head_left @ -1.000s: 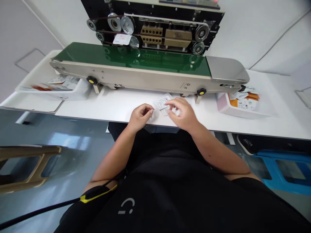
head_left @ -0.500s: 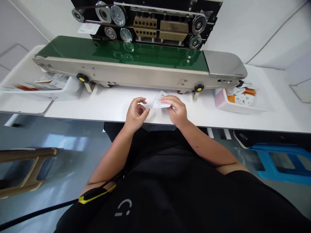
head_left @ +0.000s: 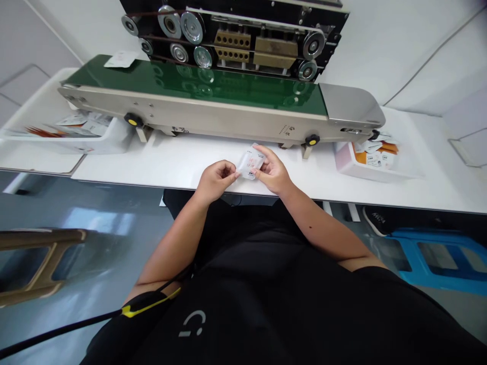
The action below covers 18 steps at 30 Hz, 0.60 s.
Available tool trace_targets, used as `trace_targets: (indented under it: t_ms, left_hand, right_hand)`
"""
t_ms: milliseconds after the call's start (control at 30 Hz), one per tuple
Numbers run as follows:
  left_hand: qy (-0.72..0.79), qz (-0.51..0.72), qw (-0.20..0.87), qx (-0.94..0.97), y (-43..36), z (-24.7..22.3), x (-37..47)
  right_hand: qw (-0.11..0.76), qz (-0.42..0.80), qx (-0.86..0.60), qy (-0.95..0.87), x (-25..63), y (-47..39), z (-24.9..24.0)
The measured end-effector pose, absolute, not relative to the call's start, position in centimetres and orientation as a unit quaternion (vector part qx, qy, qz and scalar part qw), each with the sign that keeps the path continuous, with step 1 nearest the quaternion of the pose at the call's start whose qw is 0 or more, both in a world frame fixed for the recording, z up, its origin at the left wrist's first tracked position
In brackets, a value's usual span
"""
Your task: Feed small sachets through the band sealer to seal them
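Note:
A small white printed sachet [head_left: 250, 162] is held above the white table, in front of a sealing machine with a green conveyor belt [head_left: 228, 86]. My right hand [head_left: 272, 171] grips the sachet along its right side, thumb in front and fingers behind. At the sachet's left edge my left hand [head_left: 217, 180] is closed, its thumb and forefinger pinching that edge. Another white sachet [head_left: 120, 59] lies flat on the far left end of the belt.
A white bin [head_left: 114, 139] with several sachets stands at the left, a smaller translucent box [head_left: 350, 165] of sachets at the right. Rollers and brass blocks [head_left: 276, 52] sit behind the belt. A blue stool [head_left: 409, 253] and brown stool [head_left: 49, 268] stand on the floor.
My left hand has closed on the sachet's left edge. The held sachet has turned, showing its red print. The other sachet has moved left from the rollers onto the belt's end.

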<state>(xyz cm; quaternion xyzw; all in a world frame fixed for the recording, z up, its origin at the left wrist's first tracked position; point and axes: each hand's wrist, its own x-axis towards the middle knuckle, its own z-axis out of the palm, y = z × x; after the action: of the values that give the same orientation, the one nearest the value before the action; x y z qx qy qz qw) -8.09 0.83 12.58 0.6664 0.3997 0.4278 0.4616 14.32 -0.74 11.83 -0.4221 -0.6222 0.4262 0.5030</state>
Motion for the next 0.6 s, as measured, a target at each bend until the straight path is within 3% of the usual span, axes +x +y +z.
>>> trace_targets:
  t_ms: [600]
  left_hand:
    - [0.290, 0.295, 0.570, 0.710, 1.5, 14.2, -9.3]
  right_hand:
    - [0.474, 0.474, -0.393, -0.630, 14.5, -1.3, 12.3]
